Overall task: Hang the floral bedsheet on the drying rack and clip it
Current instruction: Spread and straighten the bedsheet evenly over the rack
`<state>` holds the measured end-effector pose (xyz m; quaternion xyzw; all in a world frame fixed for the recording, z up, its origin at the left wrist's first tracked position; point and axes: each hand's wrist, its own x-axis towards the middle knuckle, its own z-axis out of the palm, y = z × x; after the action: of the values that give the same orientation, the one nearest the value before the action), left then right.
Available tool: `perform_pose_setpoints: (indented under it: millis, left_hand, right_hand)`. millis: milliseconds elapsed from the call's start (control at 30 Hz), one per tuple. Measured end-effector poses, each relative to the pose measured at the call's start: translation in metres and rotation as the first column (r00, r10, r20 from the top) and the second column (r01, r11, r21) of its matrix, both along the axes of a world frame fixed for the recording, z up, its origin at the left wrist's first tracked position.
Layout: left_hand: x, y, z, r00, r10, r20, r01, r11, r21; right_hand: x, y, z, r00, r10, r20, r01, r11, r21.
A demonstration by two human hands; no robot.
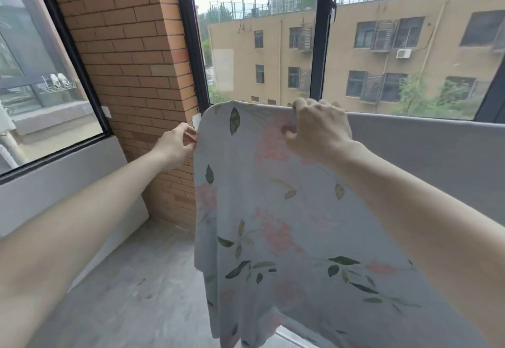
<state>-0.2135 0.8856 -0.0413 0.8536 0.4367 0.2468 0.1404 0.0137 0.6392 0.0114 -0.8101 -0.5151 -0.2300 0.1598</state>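
The sheet (276, 211) is already draped over a horizontal line at window height, its floral face hanging toward the person and a grey stretch running off to the right. The rack itself is hidden under the cloth, so only its line can be inferred. The left hand (177, 146) pinches the sheet's left edge, fingers together on the cloth. The right hand (318, 131) grips the top fold, fingers curled over it. Hanging looks nearly done; straightening and clipping remain. Count: one sheet, two hands, no clip clearly visible, though a small pale tab by the left edge may be one.
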Motion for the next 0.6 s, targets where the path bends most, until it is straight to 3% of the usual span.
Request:
perform_pose_setpoints:
  millis: [100, 233, 400, 534, 600]
  left_hand:
    - [-0.004, 0.020, -0.005, 0.999, -0.021, 0.044, 0.020, 1.000, 0.021]
    - [-0.007, 0.036, -0.019, 0.991, -0.118, -0.055, 0.118, 0.993, -0.010]
    - [0.000, 0.047, -0.020, 0.982, -0.182, -0.050, 0.181, 0.983, -0.016]
    - [-0.003, 0.053, -0.011, 0.981, -0.146, -0.126, 0.150, 0.988, 0.026]
    - [-0.006, 0.056, -0.001, 0.990, -0.112, -0.085, 0.117, 0.991, 0.065]
  right_hand:
    - [0.002, 0.002, -0.004, 0.998, -0.059, 0.015, 0.058, 0.996, 0.062]
    - [-0.001, -0.004, -0.007, 0.998, -0.067, -0.006, 0.067, 0.992, 0.103]
    - [-0.005, -0.001, -0.005, 0.994, -0.108, -0.018, 0.109, 0.986, 0.127]
    - [-0.010, 0.001, -0.006, 0.993, -0.113, -0.021, 0.115, 0.985, 0.132]
    - [-0.011, 0.000, -0.006, 0.994, -0.112, -0.019, 0.114, 0.984, 0.134]
